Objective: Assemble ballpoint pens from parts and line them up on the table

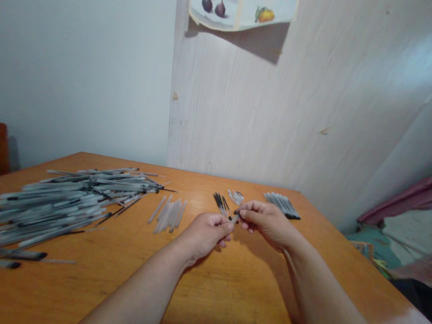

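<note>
— Working on what, and where?
— On a glossy orange-brown wooden table [197, 299], set against a pale wood-grain wall [244, 134] below a white fruit poster [238, 20].
— Holding what?
— Pinching a small translucent dark-ended tube [234, 218] between left hand [209, 233] and right hand [266, 222], toward the table's far side.
— And around them?
— At left, a big heap of grey translucent tubes [70, 198]; nearer, loose clear tubes [170, 215]; beyond, thin black sticks [220, 202]; at right, a row of black-ended clear tubes [281, 204]. Too blurred to tell any contents.
</note>
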A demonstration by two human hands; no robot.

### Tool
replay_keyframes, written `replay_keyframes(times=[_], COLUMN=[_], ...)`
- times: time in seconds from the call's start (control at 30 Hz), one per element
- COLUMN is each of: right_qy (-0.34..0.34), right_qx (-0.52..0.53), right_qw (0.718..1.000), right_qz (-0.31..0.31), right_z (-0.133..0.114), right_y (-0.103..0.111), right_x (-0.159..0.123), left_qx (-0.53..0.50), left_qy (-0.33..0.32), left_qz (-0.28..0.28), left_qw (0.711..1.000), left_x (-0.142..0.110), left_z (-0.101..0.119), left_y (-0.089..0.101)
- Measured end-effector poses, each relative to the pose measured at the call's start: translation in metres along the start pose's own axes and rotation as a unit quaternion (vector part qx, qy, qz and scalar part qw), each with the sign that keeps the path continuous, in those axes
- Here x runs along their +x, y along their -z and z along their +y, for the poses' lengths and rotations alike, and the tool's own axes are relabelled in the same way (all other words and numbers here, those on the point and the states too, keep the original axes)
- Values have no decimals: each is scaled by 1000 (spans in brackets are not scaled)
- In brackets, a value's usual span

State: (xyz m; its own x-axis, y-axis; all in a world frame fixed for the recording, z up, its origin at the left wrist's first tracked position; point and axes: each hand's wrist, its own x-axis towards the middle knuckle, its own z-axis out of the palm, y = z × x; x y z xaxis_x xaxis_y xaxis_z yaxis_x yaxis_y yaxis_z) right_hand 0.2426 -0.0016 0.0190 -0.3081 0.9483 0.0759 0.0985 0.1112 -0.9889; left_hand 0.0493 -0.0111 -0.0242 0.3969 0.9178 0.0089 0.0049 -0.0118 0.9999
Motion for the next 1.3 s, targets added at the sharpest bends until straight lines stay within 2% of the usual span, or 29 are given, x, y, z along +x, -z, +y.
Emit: replay_keyframes(times=[0.27,0.6,0.93,1.07,1.3], right_qy=[4,41,34,36,67], right_qx=[-39,-126,-4,-40,-128], right_qw=[999,991,999,999,988], right_qz=[-6,25,3,9,62], right_z=[1,0,3,4,3], right_y=[0,-9,-3,-4,-12], right_x=[-1,0,2,2,3], left_qx=[15,27,3,10,27], left_qy=[-15,-32,-4,-15,-32], left_qz=[12,22,19,23,29], left_qw=[1000,999,1000,1000,999], left_x=[-3,-7,-4,-5,-8], left_z=[5,11,7,10,12], left_y=[-2,-6,-3,-4,-6])
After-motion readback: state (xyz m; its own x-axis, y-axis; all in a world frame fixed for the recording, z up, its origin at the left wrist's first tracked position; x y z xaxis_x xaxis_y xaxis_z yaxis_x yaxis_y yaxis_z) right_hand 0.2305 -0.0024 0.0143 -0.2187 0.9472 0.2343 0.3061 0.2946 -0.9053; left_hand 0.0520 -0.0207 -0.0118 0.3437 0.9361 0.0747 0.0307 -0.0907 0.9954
